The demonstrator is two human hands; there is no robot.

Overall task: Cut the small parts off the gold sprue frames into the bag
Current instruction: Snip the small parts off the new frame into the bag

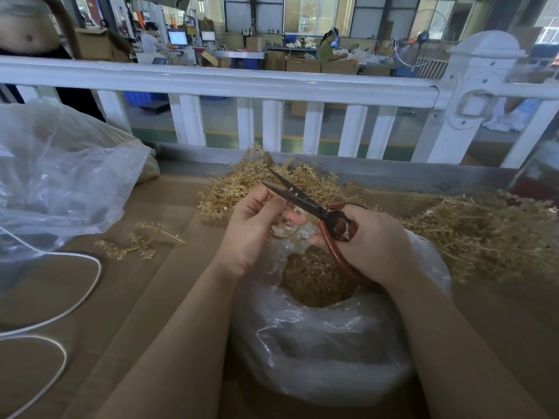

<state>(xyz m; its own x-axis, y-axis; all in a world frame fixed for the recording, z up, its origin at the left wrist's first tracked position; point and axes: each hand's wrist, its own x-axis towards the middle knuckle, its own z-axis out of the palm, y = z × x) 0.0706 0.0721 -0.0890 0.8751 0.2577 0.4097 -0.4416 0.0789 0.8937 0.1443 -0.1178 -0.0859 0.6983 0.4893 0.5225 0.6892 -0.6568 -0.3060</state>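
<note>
Item: our right hand [367,243], grip curled through the reddish-brown loop handles of the scissors [305,204]; the dark blades stand apart, pointing up and away, which we judge ready for the next snip.

Item: our left hand [257,225], grip pinching a thin gold sprue frame [282,229] between thumb and fingers, held just above the bag's mouth so that cut pieces should drop straight in. Most of the frame is hidden by the fingers.

Item: clear plastic bag [317,343], soft and crinkled, rim rolled down, directly under both hands; inside, a heap of small gold parts [314,279], grainy and tan.

Item: tangled piles of gold frames, spiky and branch-like, one beyond the hands [236,192] and one to the right [478,231], within reach as stock, we suppose.

Item: a few loose frames [142,241] lying to the left on the brown cardboard-covered table [151,297].

Item: a second large clear bag [60,176], far left; white cord [90,276] looping beneath it.
</note>
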